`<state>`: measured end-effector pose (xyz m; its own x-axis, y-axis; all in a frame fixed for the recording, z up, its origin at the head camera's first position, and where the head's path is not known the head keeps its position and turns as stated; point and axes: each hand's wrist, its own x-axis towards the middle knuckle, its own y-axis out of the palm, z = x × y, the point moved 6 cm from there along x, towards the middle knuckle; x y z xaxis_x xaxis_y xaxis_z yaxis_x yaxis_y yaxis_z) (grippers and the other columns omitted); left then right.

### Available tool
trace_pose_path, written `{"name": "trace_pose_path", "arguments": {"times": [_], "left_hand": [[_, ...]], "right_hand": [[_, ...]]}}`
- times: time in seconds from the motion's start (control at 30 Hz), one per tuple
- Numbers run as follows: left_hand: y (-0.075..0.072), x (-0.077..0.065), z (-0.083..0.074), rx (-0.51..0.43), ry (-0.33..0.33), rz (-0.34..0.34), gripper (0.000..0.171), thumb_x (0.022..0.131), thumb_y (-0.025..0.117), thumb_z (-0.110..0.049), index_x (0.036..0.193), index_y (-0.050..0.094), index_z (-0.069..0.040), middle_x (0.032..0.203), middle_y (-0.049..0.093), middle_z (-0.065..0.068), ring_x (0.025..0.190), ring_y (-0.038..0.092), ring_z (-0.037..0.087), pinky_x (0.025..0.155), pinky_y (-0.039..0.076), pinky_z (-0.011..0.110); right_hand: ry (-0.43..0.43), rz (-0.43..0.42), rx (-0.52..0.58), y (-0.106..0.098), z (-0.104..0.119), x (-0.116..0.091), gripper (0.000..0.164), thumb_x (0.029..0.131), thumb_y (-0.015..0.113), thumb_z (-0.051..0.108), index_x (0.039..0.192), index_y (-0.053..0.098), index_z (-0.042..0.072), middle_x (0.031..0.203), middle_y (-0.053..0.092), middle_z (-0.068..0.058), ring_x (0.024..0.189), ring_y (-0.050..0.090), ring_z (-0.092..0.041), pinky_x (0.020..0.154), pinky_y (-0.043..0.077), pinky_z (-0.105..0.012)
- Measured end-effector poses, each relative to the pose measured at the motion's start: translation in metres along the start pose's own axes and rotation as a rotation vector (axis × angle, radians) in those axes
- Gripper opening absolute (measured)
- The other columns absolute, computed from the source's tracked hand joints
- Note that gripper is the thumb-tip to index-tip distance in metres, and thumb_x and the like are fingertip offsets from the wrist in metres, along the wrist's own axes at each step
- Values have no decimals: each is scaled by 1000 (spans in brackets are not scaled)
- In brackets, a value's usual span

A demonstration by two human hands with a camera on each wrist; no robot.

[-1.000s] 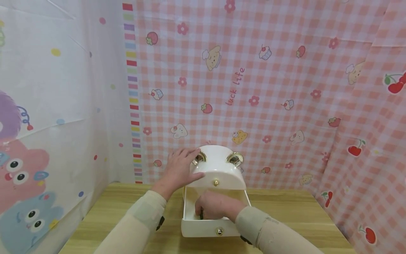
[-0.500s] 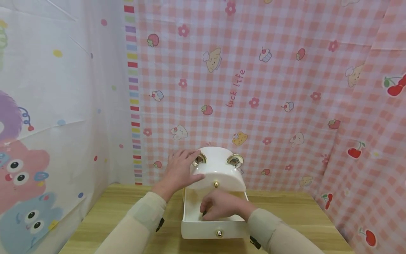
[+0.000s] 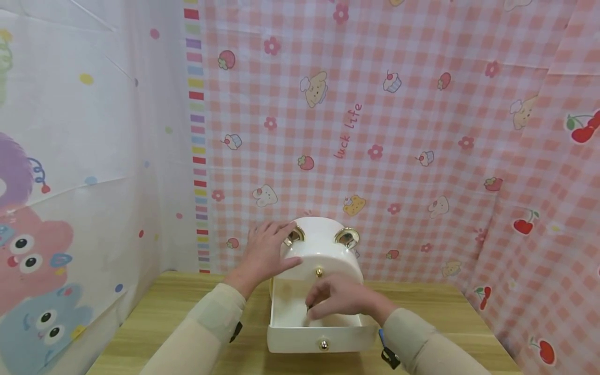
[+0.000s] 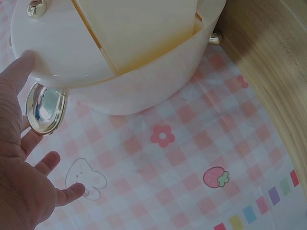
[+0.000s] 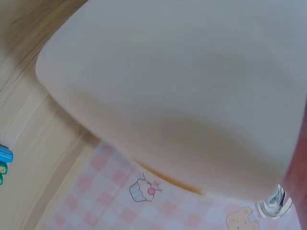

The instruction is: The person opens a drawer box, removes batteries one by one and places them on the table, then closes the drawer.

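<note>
A white storage box with gold ear-like rings and a rounded top stands on the table. Its lower drawer is pulled out towards me. My left hand rests against the box's upper left side, fingers spread by the gold ring, thumb on the upper front. Over the drawer, my right hand pinches a small dark object between thumb and fingertips; the fingers mostly cover it, so I cannot tell its kind. The drawer's white side fills most of the right wrist view.
On the wooden table, a blue and green thing lies right of the drawer, partly behind my right sleeve in the head view. A pink checked cloth hangs close behind the box; a white patterned cloth hangs at left.
My right hand has moved rightward and slightly up from the drawer's floor, with the small dark object between its fingers. The left hand has stayed on the box.
</note>
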<state>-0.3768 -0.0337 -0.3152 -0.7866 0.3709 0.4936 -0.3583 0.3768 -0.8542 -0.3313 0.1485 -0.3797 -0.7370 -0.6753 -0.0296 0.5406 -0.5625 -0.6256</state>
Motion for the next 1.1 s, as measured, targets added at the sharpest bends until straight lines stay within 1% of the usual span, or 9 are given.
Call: {"name": "trace_pose_path", "arguments": {"times": [0.2,0.37,0.57,0.8,0.9,1.1], "left_hand": [[0,0,0,2,0,3,89,88,83,-59,161,50,-21,158,56,5,148,48,35,126,29,71],[1,0,0,-1,3,0,88,88,83,-58,161,50,-21,158,56,5,147,48,35,125,30,71],[2,0,1,1,-2,4,89,88,83,-59,162,49,-21,158,56,6,148,47,35,126,29,71],[2,0,1,6,1,6,90,88,82,-61,162,49,-21,159,56,5,147,48,34,124,33,69],[2,-1,0,10,9,-6,89,88,82,-60,161,50,-20,157,57,5,146,49,35,123,34,70],[0,-1,-1,7,15,-14,89,88,83,-59,161,50,-19,157,57,6,146,49,35,124,32,71]], "right_hand": [[-12,6,57,-7,0,-6,22,94,81,18,110,78,4,107,81,-7,102,75,-14,88,61,-22],[-21,23,93,-13,1,-10,24,96,80,19,113,77,2,110,80,-9,104,74,-15,90,61,-24],[17,7,113,-21,0,-17,27,96,80,22,116,76,2,115,79,-9,110,73,-17,95,60,-28],[66,-31,104,-33,-4,-30,26,96,81,26,116,77,9,117,80,-7,116,73,-19,99,59,-31],[85,-48,105,-39,-7,-37,28,96,81,27,117,76,8,118,80,-7,117,73,-18,100,59,-32],[113,-80,121,-52,-11,-51,30,96,81,26,119,75,7,119,78,-8,112,71,-20,98,58,-34]]}}
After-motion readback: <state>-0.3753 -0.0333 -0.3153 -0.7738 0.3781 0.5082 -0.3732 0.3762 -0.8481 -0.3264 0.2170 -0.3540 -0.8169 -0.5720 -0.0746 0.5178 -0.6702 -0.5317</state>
